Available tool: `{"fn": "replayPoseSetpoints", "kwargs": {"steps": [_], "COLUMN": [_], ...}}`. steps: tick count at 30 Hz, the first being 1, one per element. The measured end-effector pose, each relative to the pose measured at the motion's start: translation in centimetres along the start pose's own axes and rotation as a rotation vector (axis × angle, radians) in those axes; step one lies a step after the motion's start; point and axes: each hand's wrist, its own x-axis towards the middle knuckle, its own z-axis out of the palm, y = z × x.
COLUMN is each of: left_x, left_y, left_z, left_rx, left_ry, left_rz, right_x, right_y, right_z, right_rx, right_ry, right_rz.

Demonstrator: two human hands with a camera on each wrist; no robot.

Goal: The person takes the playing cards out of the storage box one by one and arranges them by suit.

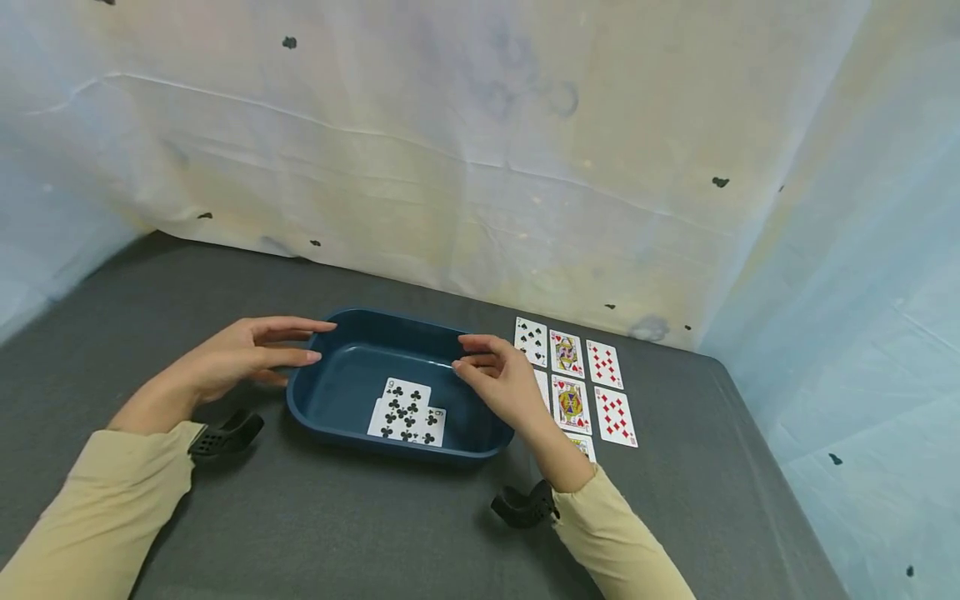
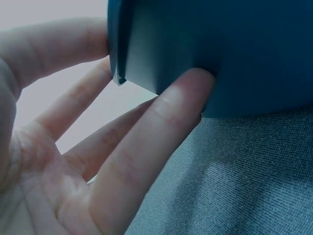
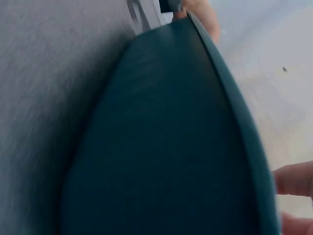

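My left hand [image 1: 232, 362] is at the left end of a dark blue tray [image 1: 401, 452], fingers extended; in the left wrist view, fingertips [image 2: 188, 90] touch the tray's outer wall [image 2: 254, 58]. Above the tray's right part is my right hand [image 1: 498, 379], its fingers loosely bent, with nothing visible between thumb and fingers. Overlapping club cards [image 1: 405, 410] lie face up inside the tray, near its front wall. The right wrist view has the tray's outer side [image 3: 161, 127] in front, with fingertips [image 3: 296, 178] beside the rim.
Face-up cards stand in rows right of the tray, including a spade card [image 1: 531, 340], face cards [image 1: 571, 403] and diamond cards [image 1: 616, 415]. My right hand and forearm partly cover some. A grey cloth [image 1: 360, 533] covers the table; pale curtains [image 1: 450, 167] hang behind.
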Motion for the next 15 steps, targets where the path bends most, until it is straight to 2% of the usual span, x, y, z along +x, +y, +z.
{"fn": "replayPoseSetpoints", "kwargs": {"steps": [4, 10, 15], "left_x": [-0.1, 0.0, 0.1], "left_y": [-0.1, -0.2, -0.3], "left_z": [0.0, 0.0, 0.1], "left_rx": [-0.017, -0.021, -0.022], "left_ry": [-0.002, 0.008, 0.001], "left_rz": [-0.001, -0.006, -0.004], "right_x": [0.3, 0.4, 0.2], "right_y": [-0.7, -1.1, -0.9], "right_z": [1.1, 2.4, 3.4], "right_rx": [-0.094, -0.295, -0.442], "right_ry": [-0.121, -0.284, -0.358], "right_rz": [0.019, 0.024, 0.068]}}
